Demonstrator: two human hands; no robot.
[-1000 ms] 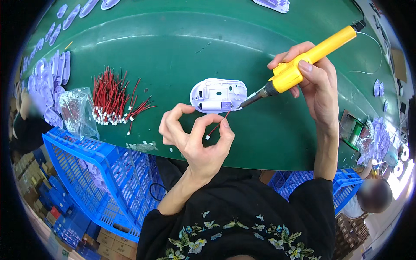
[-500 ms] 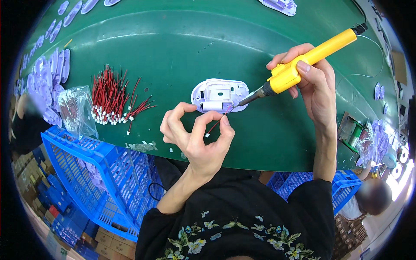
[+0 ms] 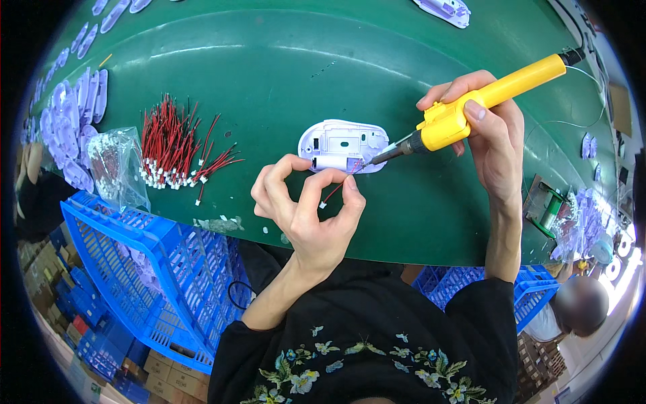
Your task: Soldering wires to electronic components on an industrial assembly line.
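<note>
A pale lilac plastic housing (image 3: 344, 138) lies open side up on the green table, with moulded ribs and a white cylinder along its near edge. My left hand (image 3: 309, 207) pinches a thin red wire lead (image 3: 334, 192) between thumb and index finger; its small white connector hangs below the fingers. Another finger of that hand reaches the housing's near left edge. My right hand (image 3: 486, 131) grips a yellow soldering iron (image 3: 447, 126). The iron's tip rests at the housing's near right corner, by the wire's end; whether they touch is too small to tell.
Red wires with white connectors (image 3: 171, 145) lie piled on the left, beside a clear bag (image 3: 116, 168) of more. Lilac parts (image 3: 67, 128) heap at the far left. Blue crates (image 3: 145, 269) stand below the table edge. A green solder spool (image 3: 552, 214) sits at right; people are at both sides.
The view has shifted slightly. My right hand and the soldering iron have moved a little to the right, the tip staying at the housing's corner. My left hand keeps its pinch on the wire.
</note>
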